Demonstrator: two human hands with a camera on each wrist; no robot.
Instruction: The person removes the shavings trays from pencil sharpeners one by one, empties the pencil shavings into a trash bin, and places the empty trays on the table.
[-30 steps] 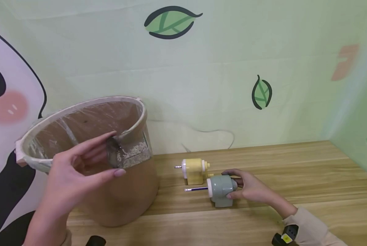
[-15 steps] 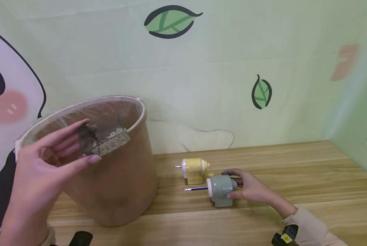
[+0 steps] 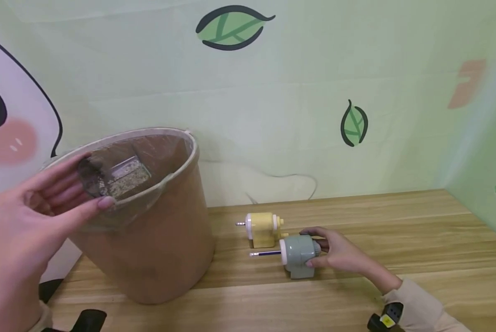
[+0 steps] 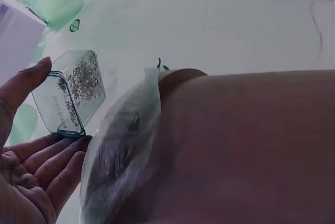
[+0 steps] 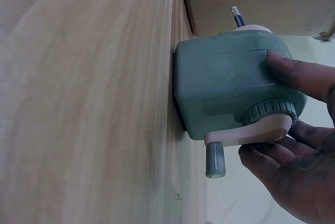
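Observation:
Between thumb and fingers, my left hand point(image 3: 44, 207) pinches a clear shavings tray point(image 3: 127, 177) at the near rim of the bin. Pencil shavings lie inside the tray, as the left wrist view also shows of the shavings tray point(image 4: 78, 90). My right hand point(image 3: 335, 251) grips a grey-green crank pencil sharpener point(image 3: 299, 256) standing on the table. A dark blue pencil point(image 3: 268, 253) sticks out of its front, towards the bin. The right wrist view shows the sharpener's crank handle point(image 5: 246, 135) beside my fingers.
The brown bin point(image 3: 160, 249), lined with a clear plastic bag point(image 3: 148, 198), stands on the wooden table point(image 3: 355, 299) at left. A yellow crank pencil sharpener point(image 3: 262, 229) holding a pencil stands behind the green one. A leaf-printed backdrop point(image 3: 272, 115) rises behind.
My left hand has carried the shavings tray left and up, from in front of the bin's right rim to over its opening. My right hand and the green sharpener stay where they were.

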